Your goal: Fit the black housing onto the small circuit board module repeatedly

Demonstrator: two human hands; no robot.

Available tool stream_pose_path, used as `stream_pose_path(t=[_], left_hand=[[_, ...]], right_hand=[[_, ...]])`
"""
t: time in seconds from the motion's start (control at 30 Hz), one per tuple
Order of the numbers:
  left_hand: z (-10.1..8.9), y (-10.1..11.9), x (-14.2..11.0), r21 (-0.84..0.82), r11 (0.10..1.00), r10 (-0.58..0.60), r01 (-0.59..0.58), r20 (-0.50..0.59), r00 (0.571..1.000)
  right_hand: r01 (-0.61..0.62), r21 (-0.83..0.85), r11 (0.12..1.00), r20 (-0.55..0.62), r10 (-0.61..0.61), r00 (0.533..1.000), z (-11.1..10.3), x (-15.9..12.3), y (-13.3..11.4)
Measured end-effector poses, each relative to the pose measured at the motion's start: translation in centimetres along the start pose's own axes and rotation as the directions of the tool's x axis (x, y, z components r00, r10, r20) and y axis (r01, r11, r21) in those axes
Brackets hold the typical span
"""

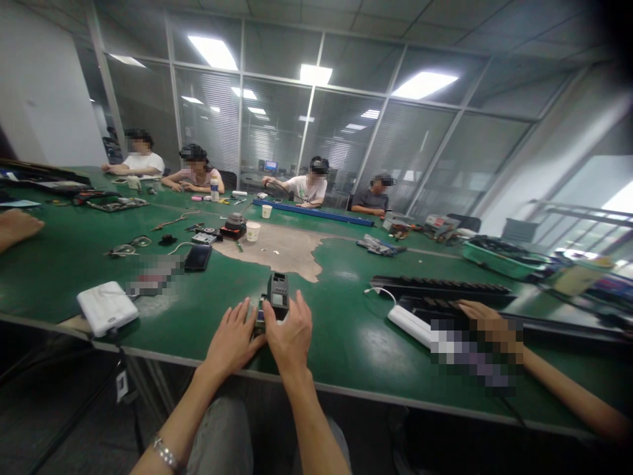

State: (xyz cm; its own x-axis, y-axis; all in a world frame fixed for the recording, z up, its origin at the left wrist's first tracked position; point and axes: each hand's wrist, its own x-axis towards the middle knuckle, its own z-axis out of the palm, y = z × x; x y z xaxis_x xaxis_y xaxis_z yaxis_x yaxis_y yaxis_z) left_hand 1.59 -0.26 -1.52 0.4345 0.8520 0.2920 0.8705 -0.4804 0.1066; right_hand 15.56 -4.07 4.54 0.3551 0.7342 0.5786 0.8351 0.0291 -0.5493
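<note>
A black box-shaped device point(278, 290) with a pale window and slots on top stands on the green table in front of me. My right hand point(291, 330) grips it, thumb on the near left side and fingers along the right. Against its lower left side, my left hand point(233, 338) holds with thumb and index finger, the other fingers fairly straight. Between the hands a small part with a bluish face point(260, 316) shows; whether it belongs to the device I cannot tell. My palms hide the device's near end.
Left lie a white box point(107, 308), a black phone point(198, 257) and glasses point(129, 247). Paper cups point(252, 231) stand ahead. To my right are a white power strip point(410, 326), black rails point(440, 287) and another person's hand point(494, 330). Several people sit across the table.
</note>
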Motion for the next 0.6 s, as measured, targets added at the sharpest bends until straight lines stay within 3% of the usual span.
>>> stream_pose_path(t=[0.13,0.3,0.6], left_hand=[[0.3,0.2,0.1,-0.004,1.000,-0.012,0.012,-0.020,1.000],[0.4,0.2,0.1,0.010,1.000,-0.008,0.008,-0.032,0.999],[0.1,0.4,0.2,0.011,1.000,-0.013,0.013,-0.008,1.000]], right_hand=[[-0.010,-0.038,0.999,-0.055,0.008,0.998,-1.0,0.2,3.6],[-0.054,-0.120,0.991,-0.026,0.052,0.998,-0.5,-0.9,7.3],[-0.072,-0.172,0.983,0.026,0.078,0.997,0.1,-1.5,7.9]])
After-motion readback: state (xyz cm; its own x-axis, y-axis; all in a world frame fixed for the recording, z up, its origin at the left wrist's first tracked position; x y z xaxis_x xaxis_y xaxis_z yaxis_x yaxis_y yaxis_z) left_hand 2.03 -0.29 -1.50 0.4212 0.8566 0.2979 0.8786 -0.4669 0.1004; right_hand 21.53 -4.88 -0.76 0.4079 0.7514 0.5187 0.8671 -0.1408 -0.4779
